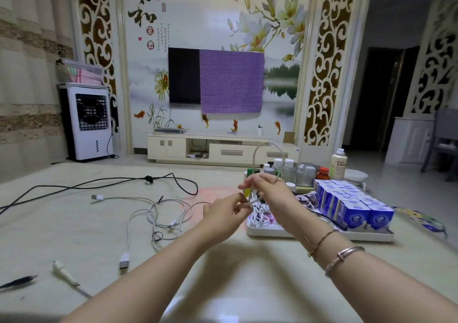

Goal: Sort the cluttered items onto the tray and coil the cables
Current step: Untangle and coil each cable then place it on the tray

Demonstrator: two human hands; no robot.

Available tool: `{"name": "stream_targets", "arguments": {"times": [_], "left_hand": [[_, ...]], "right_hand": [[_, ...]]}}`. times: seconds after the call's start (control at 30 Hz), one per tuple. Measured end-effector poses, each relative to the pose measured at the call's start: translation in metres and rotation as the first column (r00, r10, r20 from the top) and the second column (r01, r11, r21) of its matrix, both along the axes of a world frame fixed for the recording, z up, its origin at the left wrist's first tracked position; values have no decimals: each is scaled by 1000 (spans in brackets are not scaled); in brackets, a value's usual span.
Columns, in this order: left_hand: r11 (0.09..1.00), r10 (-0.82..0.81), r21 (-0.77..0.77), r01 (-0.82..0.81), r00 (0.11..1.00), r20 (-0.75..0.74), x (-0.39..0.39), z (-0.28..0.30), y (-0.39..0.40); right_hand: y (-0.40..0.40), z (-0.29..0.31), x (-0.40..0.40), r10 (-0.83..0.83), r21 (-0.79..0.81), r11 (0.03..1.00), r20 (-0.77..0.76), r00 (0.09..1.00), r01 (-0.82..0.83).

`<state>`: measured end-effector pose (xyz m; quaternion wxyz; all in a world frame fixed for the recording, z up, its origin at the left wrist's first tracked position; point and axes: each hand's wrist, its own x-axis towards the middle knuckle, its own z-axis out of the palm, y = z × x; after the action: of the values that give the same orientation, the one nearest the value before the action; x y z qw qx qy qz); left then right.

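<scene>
Both hands are raised over the left end of the white tray. My right hand pinches a grey braided cable that arches in a loop above it. My left hand pinches the lower end of the same cable just below. Coiled white cables lie in the tray under the hands. Loose white cables with USB plugs sprawl across the table to the left. A long black cable lies farther back on the left.
Blue and white boxes fill the tray's right side, with bottles and a spray can behind. A white probe and a black pen lie near the table's front left. A TV cabinet stands beyond.
</scene>
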<state>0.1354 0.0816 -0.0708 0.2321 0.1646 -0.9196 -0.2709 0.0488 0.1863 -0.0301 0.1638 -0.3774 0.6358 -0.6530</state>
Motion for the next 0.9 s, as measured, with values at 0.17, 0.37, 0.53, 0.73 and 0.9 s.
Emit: {"name": "stream_targets", "arguments": {"times": [0.17,0.37,0.53,0.73,0.9], "left_hand": [[977,117,-195,-86,981,152,10,-16,-18],[964,170,-234,-125,967,187,20,-13,-40],[999,18,34,-22,994,111,31,-2,-54],[990,-64,123,69,997,-46,29,12,-45],[940,-155,286,186,980,-129,33,10,-52]], "right_hand": [[4,14,-7,-22,-30,999,65,998,24],[7,10,-30,-60,403,804,-678,733,438],[10,4,-12,270,618,724,-663,698,307],[-8,-12,5,302,585,738,-732,611,337],[-16,-11,0,218,489,716,-834,507,498]]}}
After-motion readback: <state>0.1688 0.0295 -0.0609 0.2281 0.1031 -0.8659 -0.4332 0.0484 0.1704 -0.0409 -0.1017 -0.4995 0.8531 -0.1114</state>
